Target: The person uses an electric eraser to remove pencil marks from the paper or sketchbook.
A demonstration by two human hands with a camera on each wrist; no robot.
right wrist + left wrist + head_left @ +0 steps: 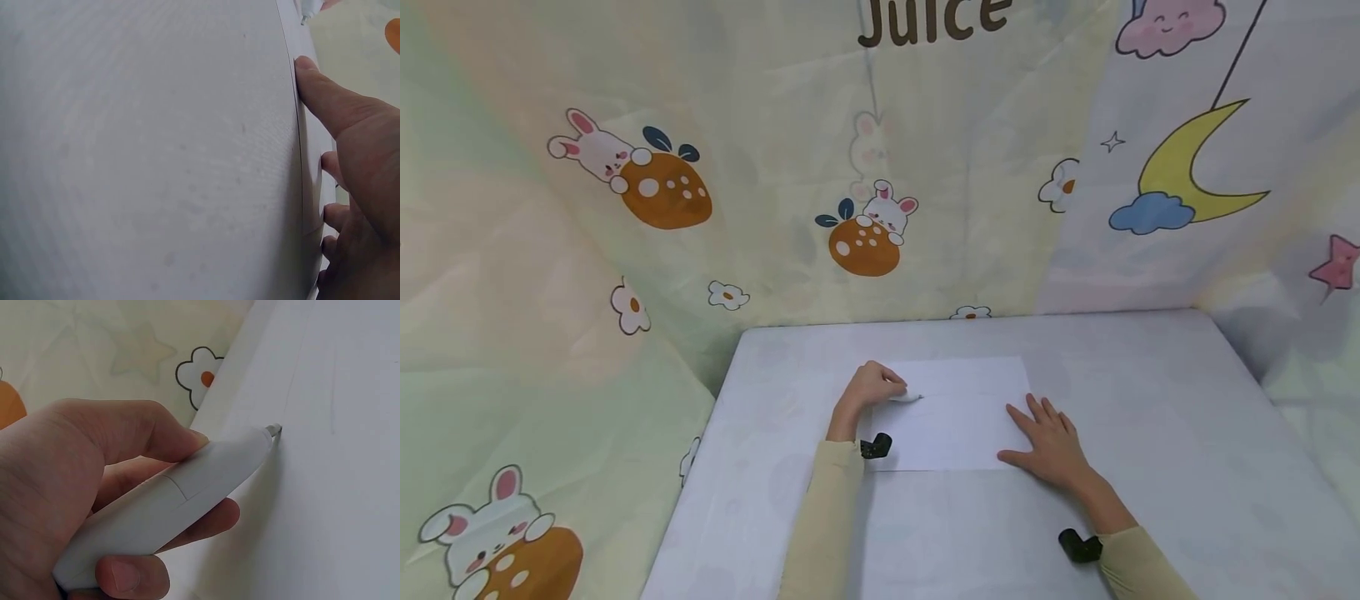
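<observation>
In the head view, a white sheet of paper (955, 433) lies on the table. My left hand (871, 385) is over its left part and holds a thick white pen-shaped tool (904, 398) that points right. Close up in the left wrist view, the fingers wrap around the tool (169, 500). A small metal tip (274, 429) at its end sits right at the paper, where thin faint lines (332, 394) run. Fingers spread, my right hand (1051, 442) rests on the right edge of the sheet. Its thumb (319, 87) lies along the paper's near edge in the right wrist view.
The white-covered table (1150, 400) extends around the sheet. A printed cloth backdrop (760, 233) hangs behind and to the left. Black wrist cameras (876, 447) are strapped at both sleeves.
</observation>
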